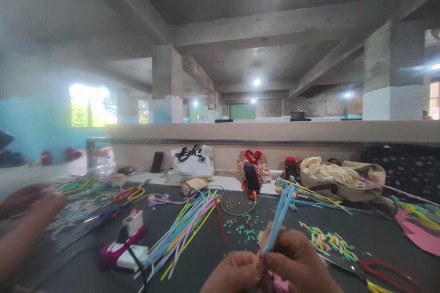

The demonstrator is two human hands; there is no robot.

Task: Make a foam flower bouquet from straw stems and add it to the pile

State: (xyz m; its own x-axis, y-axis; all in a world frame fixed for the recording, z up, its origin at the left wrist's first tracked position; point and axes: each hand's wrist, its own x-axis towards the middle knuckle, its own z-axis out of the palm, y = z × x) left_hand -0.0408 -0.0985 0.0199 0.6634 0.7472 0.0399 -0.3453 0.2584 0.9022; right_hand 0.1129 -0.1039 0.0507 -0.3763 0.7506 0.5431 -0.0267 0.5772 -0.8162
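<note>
My right hand (299,256) is closed round a small bundle of light blue pipe cleaners (280,217), which stand up, slightly tilted to the right. At their lower end, my left hand (237,270) pinches with thumb and finger, touching my right hand. What exactly its fingertips grip is partly hidden. A bit of pink material (282,284) shows below my hands. Right of them lie scissors (343,263) and a heap of short cut pieces (330,240); green snippets (244,226) are scattered behind.
Long coloured pipe cleaners (189,224) lie left of centre, near a purple power strip (120,247) with plugs and cables. Another person's hands (44,206) work at far left. Along the back are a charging phone (252,177), a white bag (192,162) and a beige cloth bag (343,183).
</note>
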